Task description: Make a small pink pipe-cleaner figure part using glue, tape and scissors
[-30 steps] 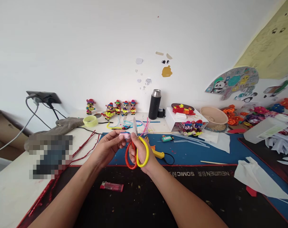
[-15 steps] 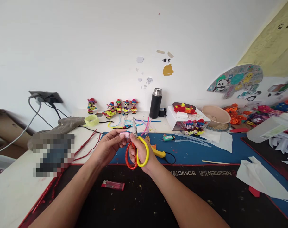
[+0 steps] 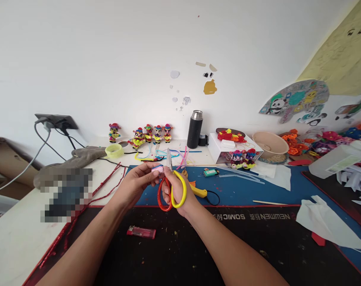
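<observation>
My left hand point(image 3: 141, 178) pinches a small fuzzy pink-and-blue piece point(image 3: 158, 169) between thumb and fingers; it looks like bent pipe cleaner. In my right hand point(image 3: 177, 188) are scissors point(image 3: 183, 190) with one yellow and one red handle loop. Their metal blades point up and away, close together. The right thumb and fingertips also reach the pink-and-blue piece, so both hands meet there above the blue mat. Behind the right wrist, a yellow-handled tool point(image 3: 200, 192) is partly hidden, probably a glue gun.
Several fuzzy figures point(image 3: 138, 138) stand along the wall beside a black thermos point(image 3: 195, 130). A red lighter point(image 3: 141, 232) lies on the black mat point(image 3: 156, 262). Red pipe cleaners point(image 3: 106, 183) lie left, near green tape point(image 3: 114, 150). Right are a white box point(image 3: 214, 153) and paper point(image 3: 326, 222).
The pink-and-blue piece has tilted slightly in the fingers, its right end a little lower. Both hands keep nearly the same place, and the scissors stay in the right hand.
</observation>
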Motion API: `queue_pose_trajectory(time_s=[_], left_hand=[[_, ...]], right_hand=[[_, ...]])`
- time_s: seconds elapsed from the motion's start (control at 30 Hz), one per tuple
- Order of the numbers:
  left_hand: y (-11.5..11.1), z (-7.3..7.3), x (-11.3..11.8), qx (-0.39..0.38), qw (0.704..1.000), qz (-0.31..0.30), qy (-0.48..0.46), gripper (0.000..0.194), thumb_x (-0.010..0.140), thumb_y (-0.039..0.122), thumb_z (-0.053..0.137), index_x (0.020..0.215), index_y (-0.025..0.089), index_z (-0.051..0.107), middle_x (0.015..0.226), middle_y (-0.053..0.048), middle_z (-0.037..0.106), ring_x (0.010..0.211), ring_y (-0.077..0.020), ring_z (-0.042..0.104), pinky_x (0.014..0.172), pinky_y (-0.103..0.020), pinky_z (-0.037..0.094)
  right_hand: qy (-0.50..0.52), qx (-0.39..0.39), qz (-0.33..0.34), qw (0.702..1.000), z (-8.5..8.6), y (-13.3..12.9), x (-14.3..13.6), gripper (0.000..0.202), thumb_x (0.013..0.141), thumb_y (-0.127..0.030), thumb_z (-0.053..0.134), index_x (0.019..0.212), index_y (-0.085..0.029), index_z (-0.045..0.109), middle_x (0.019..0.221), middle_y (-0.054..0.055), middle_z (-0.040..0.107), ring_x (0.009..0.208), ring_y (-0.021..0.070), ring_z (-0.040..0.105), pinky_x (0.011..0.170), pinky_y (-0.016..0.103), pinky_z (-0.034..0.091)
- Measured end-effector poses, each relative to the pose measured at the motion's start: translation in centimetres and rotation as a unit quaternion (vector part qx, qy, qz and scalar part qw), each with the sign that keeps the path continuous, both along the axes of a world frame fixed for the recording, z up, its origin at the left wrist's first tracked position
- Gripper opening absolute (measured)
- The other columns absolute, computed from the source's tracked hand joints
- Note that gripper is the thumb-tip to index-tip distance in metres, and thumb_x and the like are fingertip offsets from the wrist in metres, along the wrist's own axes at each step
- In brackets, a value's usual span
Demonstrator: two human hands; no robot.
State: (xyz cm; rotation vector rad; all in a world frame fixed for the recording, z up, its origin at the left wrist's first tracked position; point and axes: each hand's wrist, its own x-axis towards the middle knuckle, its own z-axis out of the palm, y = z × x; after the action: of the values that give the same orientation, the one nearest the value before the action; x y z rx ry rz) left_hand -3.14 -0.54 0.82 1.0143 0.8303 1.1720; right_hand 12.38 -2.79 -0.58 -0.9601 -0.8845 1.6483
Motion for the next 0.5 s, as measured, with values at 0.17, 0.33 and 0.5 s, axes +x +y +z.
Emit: queue_pose_trajectory(time_s=[0.17, 0.33, 0.5], left_hand=[[0.14, -0.23, 0.02, -0.020, 0.999, 0.006, -0.028, 0.037, 0.074, 0.040, 0.099, 0.093, 0.012, 0.084, 0.077, -0.008, 0.074, 0.064, -0.0140, 0.062, 0.057, -0.022, 0.048], [0.29, -0.34, -0.05, -0.035, 0.998, 0.029, -0.046, 0.039, 0.072, 0.042, 0.100, 0.090, 0.012, 0.083, 0.077, -0.008, 0.075, 0.061, -0.0141, 0.063, 0.055, -0.023, 0.048], [0.44, -0.32, -0.01, -0.049, 0.996, 0.060, -0.053, 0.041, 0.071, 0.040, 0.099, 0.095, 0.011, 0.083, 0.074, -0.008, 0.075, 0.060, -0.0147, 0.064, 0.053, -0.023, 0.046]], right_hand=[[0.000, 0.002, 0.011, 1.000, 0.11, -0.21, -0.07, 0.069, 0.078, -0.087, 0.073, 0.089, -0.021, 0.061, 0.046, -0.010, 0.048, 0.031, 0.0090, 0.041, 0.034, 0.021, 0.030], [-0.002, 0.013, 0.013, 1.000, 0.20, -0.26, -0.05, 0.070, 0.078, -0.089, 0.072, 0.090, -0.021, 0.062, 0.046, -0.010, 0.048, 0.030, 0.0091, 0.041, 0.033, 0.021, 0.030], [0.006, 0.021, 0.010, 1.000, 0.56, -0.22, 0.10, 0.072, 0.078, -0.090, 0.070, 0.093, -0.020, 0.063, 0.045, -0.009, 0.050, 0.030, 0.0095, 0.040, 0.032, 0.021, 0.030]])
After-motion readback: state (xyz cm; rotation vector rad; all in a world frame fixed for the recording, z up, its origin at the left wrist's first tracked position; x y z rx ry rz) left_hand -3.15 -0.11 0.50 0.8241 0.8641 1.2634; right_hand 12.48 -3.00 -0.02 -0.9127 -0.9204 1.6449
